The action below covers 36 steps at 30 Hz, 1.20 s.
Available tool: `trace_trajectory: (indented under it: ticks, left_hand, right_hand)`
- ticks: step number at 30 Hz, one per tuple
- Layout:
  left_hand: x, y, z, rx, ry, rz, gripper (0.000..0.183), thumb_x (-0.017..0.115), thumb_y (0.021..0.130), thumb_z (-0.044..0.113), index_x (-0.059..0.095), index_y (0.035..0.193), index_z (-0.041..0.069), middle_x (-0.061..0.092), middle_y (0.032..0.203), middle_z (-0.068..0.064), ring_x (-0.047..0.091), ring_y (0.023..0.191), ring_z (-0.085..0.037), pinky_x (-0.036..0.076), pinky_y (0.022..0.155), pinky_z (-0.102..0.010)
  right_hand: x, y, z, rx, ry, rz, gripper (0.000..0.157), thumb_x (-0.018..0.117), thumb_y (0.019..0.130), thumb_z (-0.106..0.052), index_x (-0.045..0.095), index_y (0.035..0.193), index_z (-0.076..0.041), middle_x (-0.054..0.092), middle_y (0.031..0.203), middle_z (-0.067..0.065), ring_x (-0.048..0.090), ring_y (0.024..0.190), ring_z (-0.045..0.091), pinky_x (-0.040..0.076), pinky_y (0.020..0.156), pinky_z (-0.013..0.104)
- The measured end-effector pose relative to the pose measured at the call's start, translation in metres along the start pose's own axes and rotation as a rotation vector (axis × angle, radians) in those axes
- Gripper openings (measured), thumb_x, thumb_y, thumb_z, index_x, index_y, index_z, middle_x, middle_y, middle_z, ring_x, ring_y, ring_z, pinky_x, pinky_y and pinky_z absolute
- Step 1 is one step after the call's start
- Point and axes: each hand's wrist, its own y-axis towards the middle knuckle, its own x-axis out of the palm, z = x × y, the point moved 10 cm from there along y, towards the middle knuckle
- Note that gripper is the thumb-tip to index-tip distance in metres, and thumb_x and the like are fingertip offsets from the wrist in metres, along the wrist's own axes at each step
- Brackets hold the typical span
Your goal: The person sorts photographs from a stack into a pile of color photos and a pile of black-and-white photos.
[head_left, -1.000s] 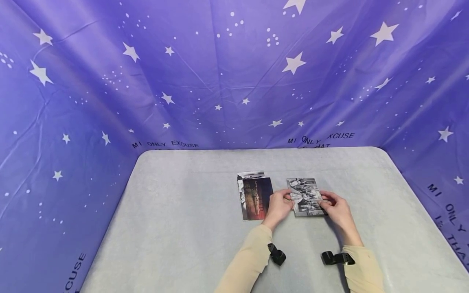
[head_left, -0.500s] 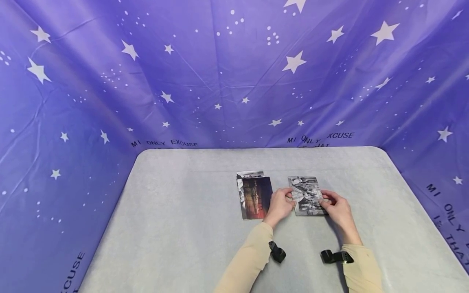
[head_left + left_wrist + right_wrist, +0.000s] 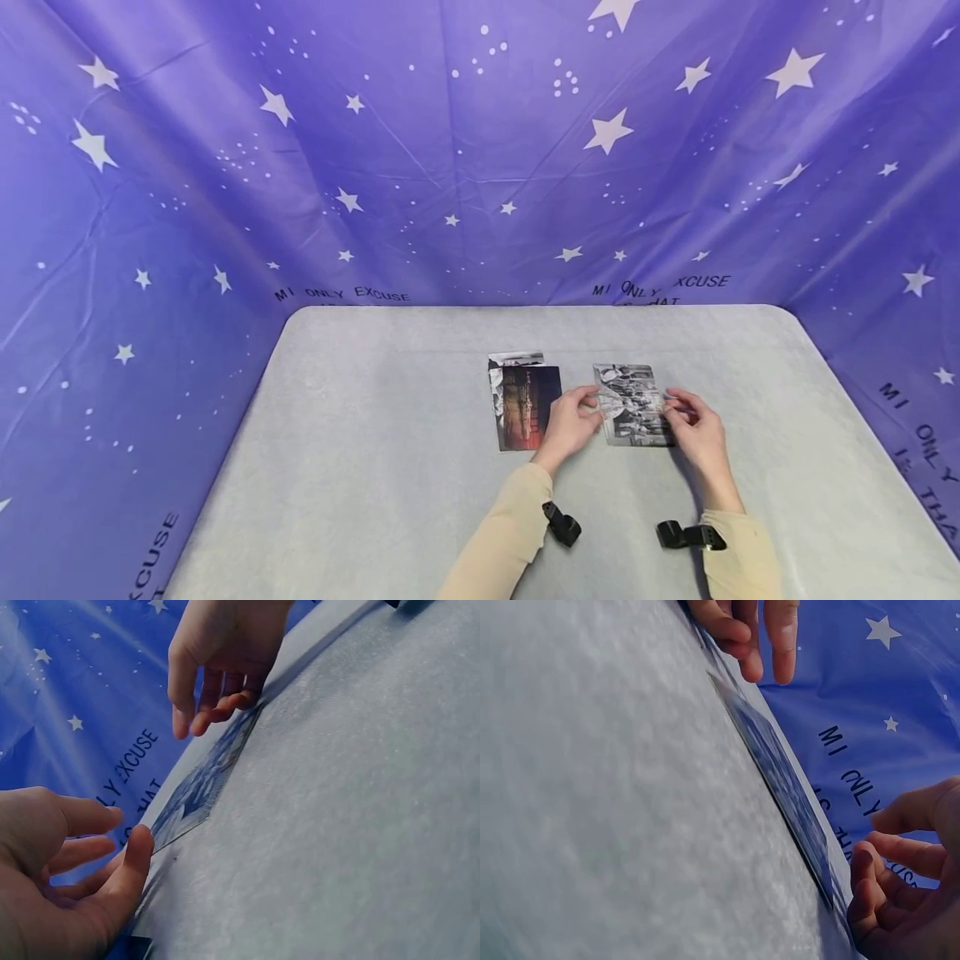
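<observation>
A black-and-white photo [image 3: 630, 408], apparently atop a thin stack, lies flat on the grey table. At its left edge is my left hand [image 3: 572, 422], thumb and fingers apart; in the left wrist view the thumb [image 3: 135, 859] is close to the photo's near corner. By the right edge my right hand [image 3: 699, 427] has its fingers loosely bent, with nothing seen between them. In the right wrist view the photo [image 3: 780, 787] lies between the two hands. Whether fingertips touch its edges is hard to tell.
Left of my left hand lies a second pile, a dark red-and-black photo [image 3: 528, 408] over black-and-white ones [image 3: 513, 359] that stick out behind and to the left. The grey table [image 3: 360, 467] ends at a purple star-patterned curtain [image 3: 465, 167].
The right hand has loosened from the photo's right edge and shifted slightly right. The left hand stays near the left edge. The photo has shifted slightly right; the other pile lies as before.
</observation>
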Motion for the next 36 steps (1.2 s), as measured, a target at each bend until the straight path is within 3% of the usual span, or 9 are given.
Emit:
trace_trajectory:
  ticks: [8,13,17,29,32,36]
  left_hand:
    - [-0.012,-0.001,0.000,-0.035,-0.100,0.033,0.036,0.068,0.085,-0.003,0.064,0.120,-0.001,0.067,0.092,-0.007,0.065,0.063,-0.008,0.050,0.057,-0.017]
    - [-0.024,-0.004,0.000,-0.005,-0.099,0.068,0.034,0.066,0.086,-0.001,0.065,0.119,-0.002,0.068,0.091,-0.006,0.067,0.063,-0.010,0.050,0.056,-0.017]
    - [-0.034,-0.006,0.000,0.008,-0.106,0.075,0.034,0.064,0.087,-0.002,0.064,0.120,-0.003,0.068,0.091,-0.008,0.068,0.062,-0.013,0.050,0.057,-0.017]
    - [-0.065,-0.012,-0.012,-0.006,-0.211,0.129,0.035,0.062,0.087,-0.005,0.061,0.122,-0.006,0.066,0.090,-0.010,0.068,0.066,-0.025,0.055,0.060,-0.023]
    - [-0.076,-0.017,-0.012,-0.007,-0.248,0.157,0.035,0.061,0.087,-0.009,0.059,0.122,-0.010,0.065,0.091,-0.016,0.068,0.069,-0.035,0.057,0.062,-0.032]
    - [-0.095,-0.028,0.002,-0.008,-0.289,0.180,0.035,0.058,0.087,-0.013,0.056,0.122,-0.014,0.062,0.097,-0.031,0.064,0.075,-0.049,0.055,0.067,-0.051]
  right_hand:
    - [0.003,-0.006,-0.008,0.031,0.139,0.025,0.026,0.059,0.090,0.002,0.063,0.115,0.008,0.067,0.091,0.008,0.057,0.071,-0.006,0.044,0.065,0.008]
    - [0.010,-0.007,-0.010,0.044,0.196,0.003,0.026,0.058,0.090,0.004,0.061,0.116,0.010,0.066,0.086,0.001,0.059,0.072,-0.003,0.045,0.065,0.009]
    - [0.019,-0.008,-0.009,0.007,0.241,-0.022,0.026,0.058,0.092,0.002,0.059,0.116,0.011,0.066,0.084,-0.005,0.060,0.072,-0.004,0.045,0.067,0.009]
    - [0.046,-0.011,-0.027,-0.068,0.202,-0.107,0.027,0.059,0.090,0.003,0.061,0.116,0.009,0.065,0.093,0.019,0.058,0.072,-0.002,0.044,0.064,0.011]
    - [0.053,-0.012,-0.032,-0.091,0.209,-0.126,0.027,0.060,0.089,0.004,0.061,0.116,0.009,0.064,0.093,0.020,0.056,0.071,-0.002,0.044,0.062,0.011]
    - [0.061,-0.014,-0.039,-0.104,0.227,-0.151,0.027,0.060,0.088,0.006,0.061,0.115,0.009,0.063,0.093,0.022,0.056,0.070,0.000,0.044,0.061,0.012]
